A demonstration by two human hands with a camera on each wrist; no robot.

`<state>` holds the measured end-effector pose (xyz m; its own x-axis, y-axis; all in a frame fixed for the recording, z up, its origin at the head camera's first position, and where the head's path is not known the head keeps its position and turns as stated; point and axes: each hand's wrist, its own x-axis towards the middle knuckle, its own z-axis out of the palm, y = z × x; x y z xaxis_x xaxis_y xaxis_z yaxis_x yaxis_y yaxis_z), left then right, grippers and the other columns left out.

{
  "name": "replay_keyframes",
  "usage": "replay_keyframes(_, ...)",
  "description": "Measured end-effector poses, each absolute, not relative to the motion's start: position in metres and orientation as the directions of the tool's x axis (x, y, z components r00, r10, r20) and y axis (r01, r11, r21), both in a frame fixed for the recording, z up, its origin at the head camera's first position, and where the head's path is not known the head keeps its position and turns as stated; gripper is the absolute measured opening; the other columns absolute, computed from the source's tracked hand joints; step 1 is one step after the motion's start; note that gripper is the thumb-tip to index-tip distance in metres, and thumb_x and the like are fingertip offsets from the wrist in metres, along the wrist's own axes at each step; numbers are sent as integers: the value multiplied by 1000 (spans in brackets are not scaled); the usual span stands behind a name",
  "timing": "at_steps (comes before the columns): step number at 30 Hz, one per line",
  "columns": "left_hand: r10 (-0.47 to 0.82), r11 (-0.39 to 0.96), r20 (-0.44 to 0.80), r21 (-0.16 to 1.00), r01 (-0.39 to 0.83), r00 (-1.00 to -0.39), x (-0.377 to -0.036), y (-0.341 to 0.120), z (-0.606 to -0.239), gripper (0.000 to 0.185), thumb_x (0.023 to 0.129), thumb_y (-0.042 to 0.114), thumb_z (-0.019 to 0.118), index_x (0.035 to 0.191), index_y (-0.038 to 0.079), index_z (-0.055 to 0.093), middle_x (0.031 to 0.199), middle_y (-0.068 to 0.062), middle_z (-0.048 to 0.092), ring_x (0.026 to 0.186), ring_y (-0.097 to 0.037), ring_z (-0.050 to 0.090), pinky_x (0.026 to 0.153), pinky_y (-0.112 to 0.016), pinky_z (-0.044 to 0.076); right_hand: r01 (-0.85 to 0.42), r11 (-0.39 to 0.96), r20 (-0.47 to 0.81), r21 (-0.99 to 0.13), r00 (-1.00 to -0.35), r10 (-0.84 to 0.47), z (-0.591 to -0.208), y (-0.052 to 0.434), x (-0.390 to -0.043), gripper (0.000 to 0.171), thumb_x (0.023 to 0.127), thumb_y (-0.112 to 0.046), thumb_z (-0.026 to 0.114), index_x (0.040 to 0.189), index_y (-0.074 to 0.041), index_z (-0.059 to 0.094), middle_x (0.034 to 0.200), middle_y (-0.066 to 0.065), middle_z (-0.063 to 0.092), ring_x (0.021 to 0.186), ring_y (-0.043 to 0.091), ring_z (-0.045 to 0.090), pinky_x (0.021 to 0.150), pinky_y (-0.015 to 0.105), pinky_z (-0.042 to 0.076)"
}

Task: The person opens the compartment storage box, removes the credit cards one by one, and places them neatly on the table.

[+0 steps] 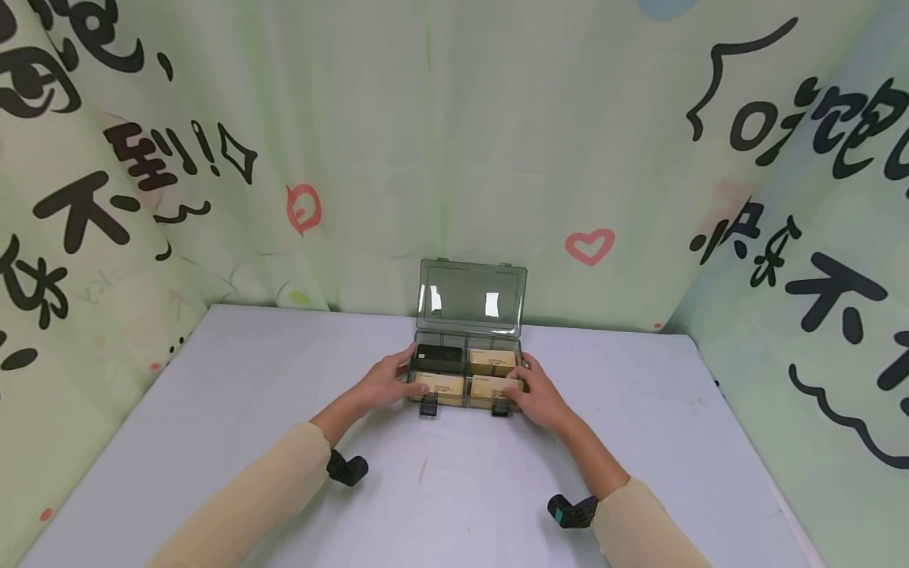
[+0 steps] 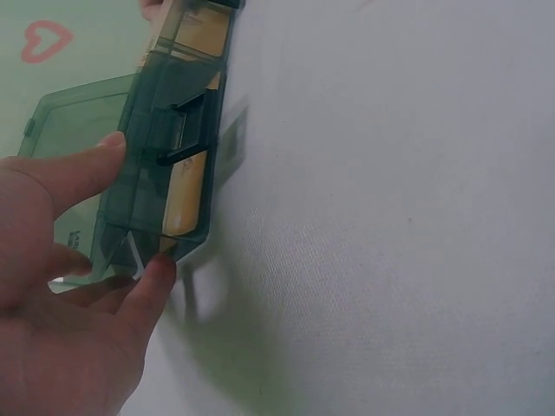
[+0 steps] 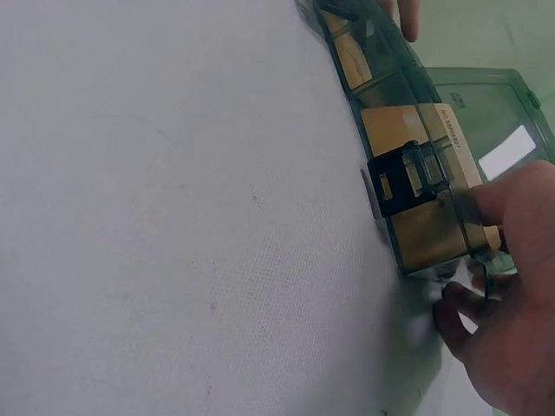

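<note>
A see-through grey-green plastic organizer box [image 1: 465, 392] stands on the table, its hinged lid [image 1: 472, 300] raised at the back. Inside lie a black box [image 1: 439, 358] at back left and three tan cardboard boxes, including one at back right [image 1: 492, 361] and one at front left [image 1: 440, 386]. My left hand [image 1: 387, 383] grips the organizer's left side, thumb at the front edge, fingers along the end wall. At the other end, my right hand [image 1: 541, 398] holds the right side, its thumb over the front right tan box [image 1: 488, 386]. Two dark front latches [image 1: 428, 405] hang unfastened.
A white-covered table [image 1: 454, 505] spreads around the organizer. Printed curtains [image 1: 497, 158] rise behind it and on both sides. Black cameras [image 1: 348, 468] sit on both wrists, below tan sleeves [image 1: 248, 497].
</note>
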<state>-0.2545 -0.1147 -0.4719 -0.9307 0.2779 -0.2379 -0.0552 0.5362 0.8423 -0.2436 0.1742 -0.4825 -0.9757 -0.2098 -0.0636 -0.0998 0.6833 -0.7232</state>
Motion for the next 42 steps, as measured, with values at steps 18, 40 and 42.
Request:
replay_keyframes(18,275,523,-244,850,-68,-930,-256,-115,-475,89,87,23,73,156,15,18,161,-12,23,143,-34,34,115,-51,32,51,474,-101,-879,-992,-81,-461,188,-252,23,103,-19,44,115,1,48,161,19,18,142,47,29,115,55,31)
replay_keyframes(40,286,507,-228,860,-55,-931,-257,-117,-475,89,87,22,73,156,15,17,161,-10,22,144,-34,33,115,-51,33,64,526,-88,-848,-996,-22,-453,221,-258,29,102,-6,40,131,-2,40,122,25,49,98,28,63,86,37,58)
replay_keyframes(42,289,506,-228,861,-53,-930,-257,-117,-475,89,87,22,73,156,16,17,161,-10,22,144,-34,33,115,-51,33,60,558,-77,-827,-997,-7,-453,222,-258,29,102,-6,43,131,-2,42,118,24,52,100,29,59,83,35,57)
